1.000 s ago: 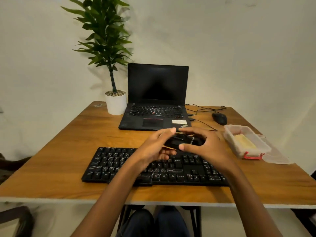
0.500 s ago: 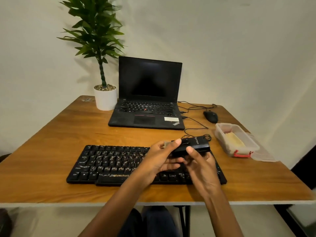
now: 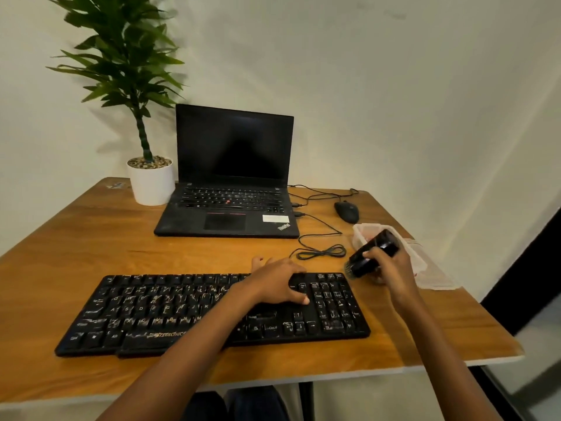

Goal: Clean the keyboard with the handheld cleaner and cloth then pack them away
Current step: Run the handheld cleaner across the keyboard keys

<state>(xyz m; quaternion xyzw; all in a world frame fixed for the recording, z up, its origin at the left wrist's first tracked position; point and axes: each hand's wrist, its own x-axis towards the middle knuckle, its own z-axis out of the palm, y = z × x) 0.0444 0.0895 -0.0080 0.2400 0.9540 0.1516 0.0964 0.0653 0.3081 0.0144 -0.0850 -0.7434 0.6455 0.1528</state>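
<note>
1. Since the frame half a second before, the hands had parted. Both had been cupped on the handheld cleaner [image 3: 375, 250] over the keyboard [image 3: 151, 311]; now only the right hand [image 3: 391, 268] had it, swung out past the keyboard's right end.
2. On my head view, the right hand was wrapped round the cleaner's black body. Its brush end tilted down and left towards the keyboard's far right corner, held that way, I judged, to begin sweeping the keys there.
3. The left hand [image 3: 274, 284] lay flat, fingers straight and spread, over the keys left of the number pad and reached the far edge. I took that as bracing the keyboard against sliding on the bench [image 3: 91, 238].
4. The clear box [image 3: 364, 228] sat just behind the cleaner with its lid [image 3: 434, 278] lying beside it, presumably left off for packing away. I could not see the cloth; the right hand may have hidden it.
5. The laptop [image 3: 230, 177], mouse [image 3: 346, 211] and coiled cable [image 3: 321, 252] lay farther back, out of the brush's way.
</note>
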